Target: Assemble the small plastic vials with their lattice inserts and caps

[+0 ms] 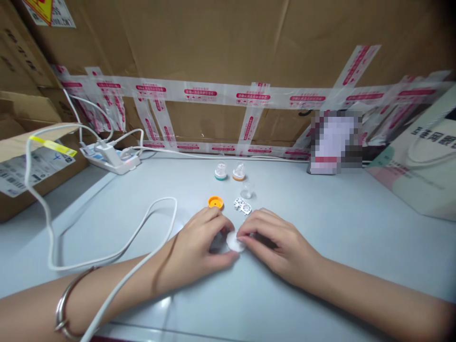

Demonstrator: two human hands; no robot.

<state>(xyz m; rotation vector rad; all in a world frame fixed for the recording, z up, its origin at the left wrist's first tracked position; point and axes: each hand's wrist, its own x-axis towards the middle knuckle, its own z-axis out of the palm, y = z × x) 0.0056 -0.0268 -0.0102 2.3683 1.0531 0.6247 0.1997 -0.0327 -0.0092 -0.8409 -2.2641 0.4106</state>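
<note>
A round white disc (234, 242) lies on the table between my two hands. My left hand (206, 242) curls round its left side, with fingers and thumb at the rim. My right hand (276, 240) pinches at the disc's right side; anything tiny between the fingertips is too small to tell. Just beyond my left fingers sits an orange round cup (215, 203). White openwork pieces (242, 206) lie to its right, with a clear dome (247, 191) behind them. Farther back stand two small domed items, one with a teal base (221, 171) and one with an orange base (239, 172).
A white cable (131, 244) loops over the table and across my left forearm. A power strip (110, 159) and an open carton (39, 161) are at the left. Large taped cardboard (213, 47) closes off the back. A blurred-out phone-like object (329, 142) and a white box (420, 156) stand right.
</note>
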